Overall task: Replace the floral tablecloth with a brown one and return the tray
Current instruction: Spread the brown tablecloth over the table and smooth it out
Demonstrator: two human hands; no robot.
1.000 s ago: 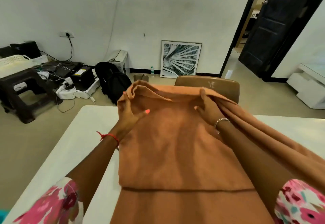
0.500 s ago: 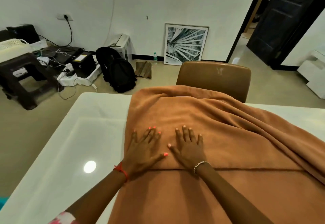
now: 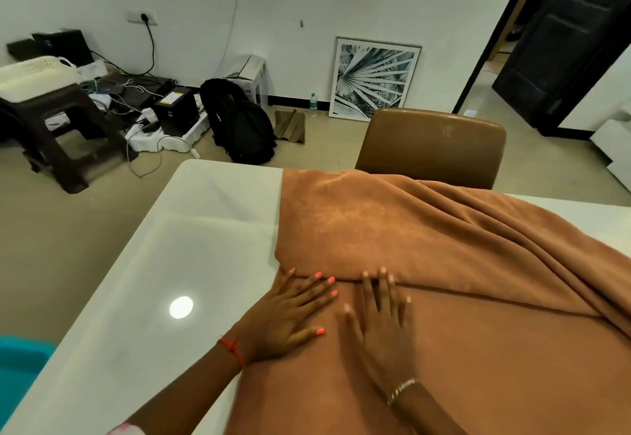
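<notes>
the white table [image 3: 191, 264] is bare on the left, so the floral cloth seems already off. the brown cloth [image 3: 426, 247] lies partly folded over its middle and right, rumpled near the chair [image 3: 430, 148]. the left hand [image 3: 290, 315] and right hand [image 3: 382, 325] lie flat, fingers spread, side by side at the fold edge, likely smoothing it. half a second ago they pressed farther up the top layer. no tray shows.

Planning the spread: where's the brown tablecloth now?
Head view: brown tablecloth spans white table's middle and right, under left hand and right hand, before the chair.
</notes>
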